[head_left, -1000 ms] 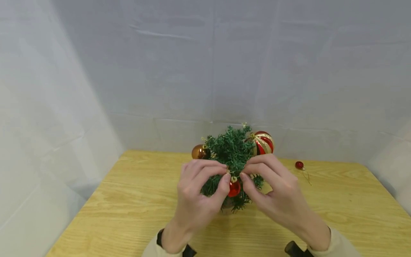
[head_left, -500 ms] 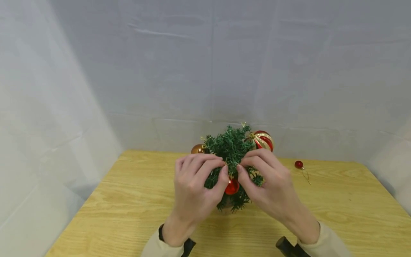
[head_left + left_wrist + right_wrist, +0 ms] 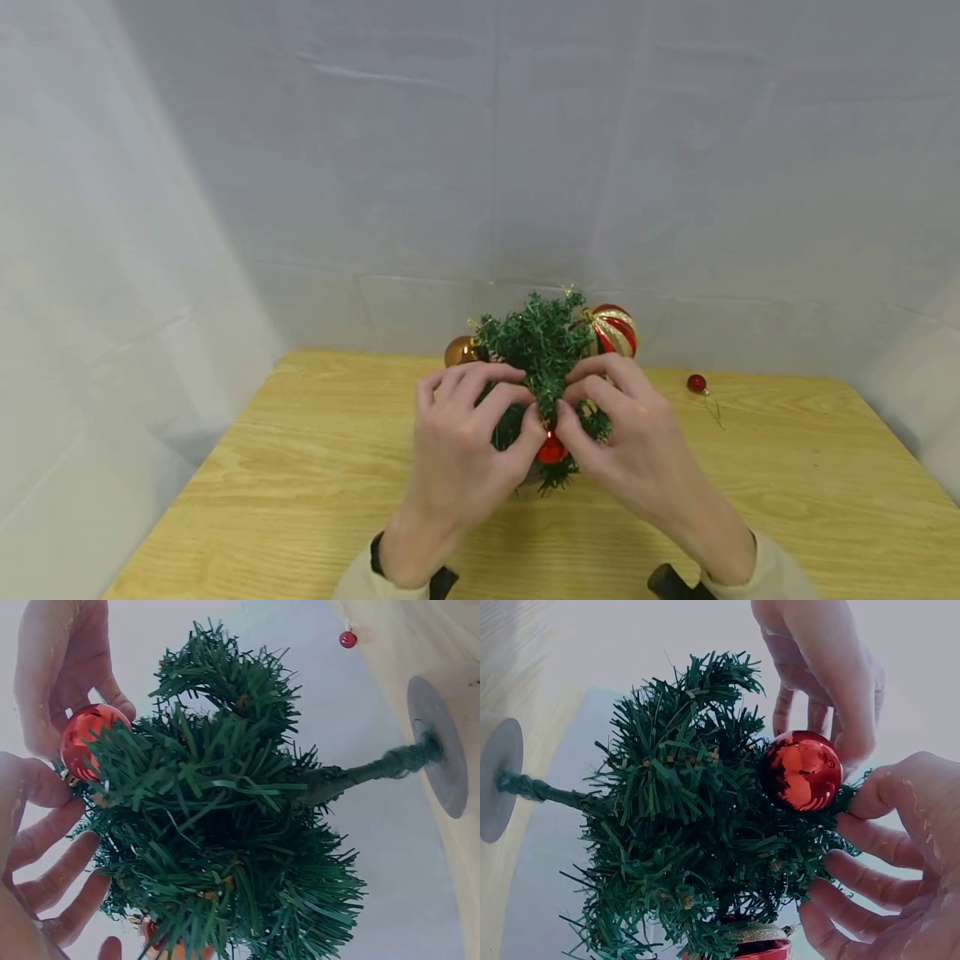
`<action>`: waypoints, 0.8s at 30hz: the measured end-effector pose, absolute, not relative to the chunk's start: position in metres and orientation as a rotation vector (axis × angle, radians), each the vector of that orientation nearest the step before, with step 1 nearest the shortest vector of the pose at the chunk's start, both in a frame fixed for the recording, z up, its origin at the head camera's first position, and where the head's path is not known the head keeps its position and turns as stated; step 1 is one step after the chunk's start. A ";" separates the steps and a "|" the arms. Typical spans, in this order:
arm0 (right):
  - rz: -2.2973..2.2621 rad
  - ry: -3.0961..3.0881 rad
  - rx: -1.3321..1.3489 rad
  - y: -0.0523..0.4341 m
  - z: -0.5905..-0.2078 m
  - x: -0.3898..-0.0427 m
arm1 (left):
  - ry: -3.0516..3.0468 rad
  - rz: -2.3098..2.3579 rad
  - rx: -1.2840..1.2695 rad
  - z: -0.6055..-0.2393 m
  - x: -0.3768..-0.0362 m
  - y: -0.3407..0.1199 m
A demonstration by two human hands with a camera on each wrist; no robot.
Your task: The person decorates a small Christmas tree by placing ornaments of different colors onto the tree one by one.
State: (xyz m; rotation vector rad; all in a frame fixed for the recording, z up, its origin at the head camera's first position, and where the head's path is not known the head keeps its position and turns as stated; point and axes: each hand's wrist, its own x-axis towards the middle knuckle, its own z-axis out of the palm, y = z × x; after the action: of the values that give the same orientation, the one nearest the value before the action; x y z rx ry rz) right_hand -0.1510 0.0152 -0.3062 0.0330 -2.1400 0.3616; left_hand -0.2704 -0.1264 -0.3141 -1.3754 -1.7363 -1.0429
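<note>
A small green artificial tree stands on the wooden table. A shiny red bauble hangs at its front branch tip. My left hand and right hand meet just above it, thumbs and curled fingers pinching the bauble's loop at the branch. In the left wrist view the red bauble sits between my left hand and the right hand. In the right wrist view the red bauble lies against the needles, with my right hand below it.
A copper bauble hangs on the tree's left and a red-and-gold striped bauble on its right. A tiny red bauble with a loose string lies on the table to the right. The tree's grey disc base rests on the wood.
Both hands have closed in together and dropped slightly. The red bauble has moved down against the front branch, and the spread gold loop is no longer visible.
</note>
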 end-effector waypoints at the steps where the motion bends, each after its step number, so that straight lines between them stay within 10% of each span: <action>1: 0.364 -2.129 0.033 0.015 -0.306 -0.151 | -1.746 -1.047 -1.376 -0.314 -0.270 -0.126; 24: 0.422 -2.226 -0.007 0.012 -0.309 -0.145 | -1.891 -1.127 -1.441 -0.313 -0.266 -0.125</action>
State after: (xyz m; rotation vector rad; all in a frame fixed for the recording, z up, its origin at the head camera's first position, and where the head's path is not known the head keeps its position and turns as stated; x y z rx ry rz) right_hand -0.1446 0.0118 -0.3090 -0.0069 -2.2264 0.4219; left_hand -0.2657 -0.1252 -0.3132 -1.4414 -1.8912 -1.1270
